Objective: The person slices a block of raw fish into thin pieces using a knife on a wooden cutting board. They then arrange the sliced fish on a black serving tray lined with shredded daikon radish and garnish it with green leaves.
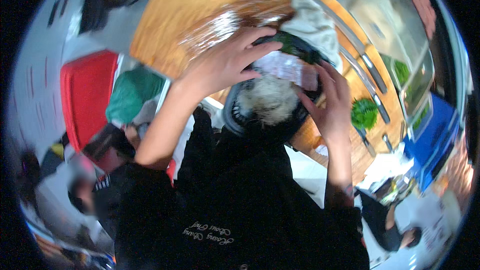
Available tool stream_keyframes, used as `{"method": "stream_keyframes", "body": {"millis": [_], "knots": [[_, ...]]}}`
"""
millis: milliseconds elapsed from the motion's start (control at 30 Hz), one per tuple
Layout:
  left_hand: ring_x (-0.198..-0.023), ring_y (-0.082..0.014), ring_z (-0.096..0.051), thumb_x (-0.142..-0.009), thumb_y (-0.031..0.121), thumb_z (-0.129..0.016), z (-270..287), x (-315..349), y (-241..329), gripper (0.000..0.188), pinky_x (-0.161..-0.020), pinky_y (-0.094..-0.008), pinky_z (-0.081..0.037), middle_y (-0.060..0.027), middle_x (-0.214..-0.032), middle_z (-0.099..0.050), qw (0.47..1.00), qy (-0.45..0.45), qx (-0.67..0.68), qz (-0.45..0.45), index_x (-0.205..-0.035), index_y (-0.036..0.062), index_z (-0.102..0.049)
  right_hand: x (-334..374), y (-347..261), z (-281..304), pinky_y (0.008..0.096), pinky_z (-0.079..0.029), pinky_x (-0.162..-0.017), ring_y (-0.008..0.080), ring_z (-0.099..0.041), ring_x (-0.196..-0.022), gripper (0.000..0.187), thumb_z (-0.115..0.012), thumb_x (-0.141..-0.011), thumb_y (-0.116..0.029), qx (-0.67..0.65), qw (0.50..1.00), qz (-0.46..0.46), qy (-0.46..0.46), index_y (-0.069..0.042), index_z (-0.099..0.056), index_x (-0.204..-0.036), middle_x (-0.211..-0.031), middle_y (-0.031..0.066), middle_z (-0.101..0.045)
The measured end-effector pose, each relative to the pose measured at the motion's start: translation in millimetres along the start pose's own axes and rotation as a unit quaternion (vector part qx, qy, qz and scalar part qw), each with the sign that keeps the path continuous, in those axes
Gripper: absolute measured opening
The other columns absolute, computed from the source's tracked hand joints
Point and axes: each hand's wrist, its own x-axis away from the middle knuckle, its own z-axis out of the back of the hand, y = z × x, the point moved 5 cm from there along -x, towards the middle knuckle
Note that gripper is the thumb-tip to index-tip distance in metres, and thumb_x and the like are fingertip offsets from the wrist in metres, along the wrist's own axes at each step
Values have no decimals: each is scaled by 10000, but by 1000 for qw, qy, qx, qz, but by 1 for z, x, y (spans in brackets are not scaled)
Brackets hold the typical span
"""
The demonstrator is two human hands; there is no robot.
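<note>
A dark round bowl (235, 120) sits close in front of my body. Pale, shredded strands (270, 101) fill its near part. A pinkish-white slab (287, 67) with a shiny, film-like surface lies across the middle, and dark green leaves (295, 45) show behind it. My left hand (235, 60) hovers at the bowl's left side, fingers spread, tips beside the slab. At the right side, my right hand (327, 100) has thumb and fingers apart around the slab's right end. Motion blur hides whether either hand touches the slab.
Shiny clear film (215, 30) lies over the wooden board (165, 15). A white cloth (315, 25), several long knives (365, 60) and a green herb bunch (364, 113) are right of the bowl. A red bin (90, 100) stands left. Other people (387, 220) are nearby.
</note>
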Motion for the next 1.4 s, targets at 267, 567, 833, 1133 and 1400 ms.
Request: {"method": "stream_keyframes", "body": {"millis": [267,567,833,1133,1400], "knots": [[-795,-102,-543,-1031,177,-552,-61,223,-5,227,-693,-240,-430,-42,-949,-632,637,542,441,326,-1202,38,-608,212,-50,-165,356,-516,-911,250,-648,-1073,578,-718,-922,-123,-357,840,-110,-393,-42,-494,-1448,-1162,155,-676],[-1007,-113,-570,-1032,200,-599,-237,297,37,291,-884,-281,-463,-18,-1101,-636,655,481,465,352,-1292,70,-580,189,37,-343,402,-516,-904,306,-584,-1133,782,-780,-911,-281,-271,915,-195,-228,147,-333,-1389,-1288,276,-528],[-1192,-270,-571,-1008,430,-607,-215,314,3,685,-1041,-377,-446,-215,-1320,-569,663,457,296,515,-1544,77,-366,232,-2,-342,410,-544,-692,284,-690,-775,446,-816,-836,-175,-192,941,-3,-279,33,-602,-1167,-863,169,-692],[-1308,-270,-537,-1035,369,-576,-143,436,-13,544,-1139,-382,-376,-187,-1403,-579,686,359,-233,589,-1440,11,-517,187,81,-499,313,-552,-796,163,-673,-919,255,-639,-993,-167,-400,812,-285,-316,-30,-629,-1209,-1090,74,-724],[-1326,-257,-530,-1082,240,-445,-136,465,-25,448,-1154,-362,-359,-174,-1425,-574,630,494,-205,563,-1409,-53,-534,101,166,-646,368,-541,-864,213,-640,-959,343,-555,-1040,-237,-631,601,-491,-11,-14,-587,-1299,-1192,108,-684]]}}
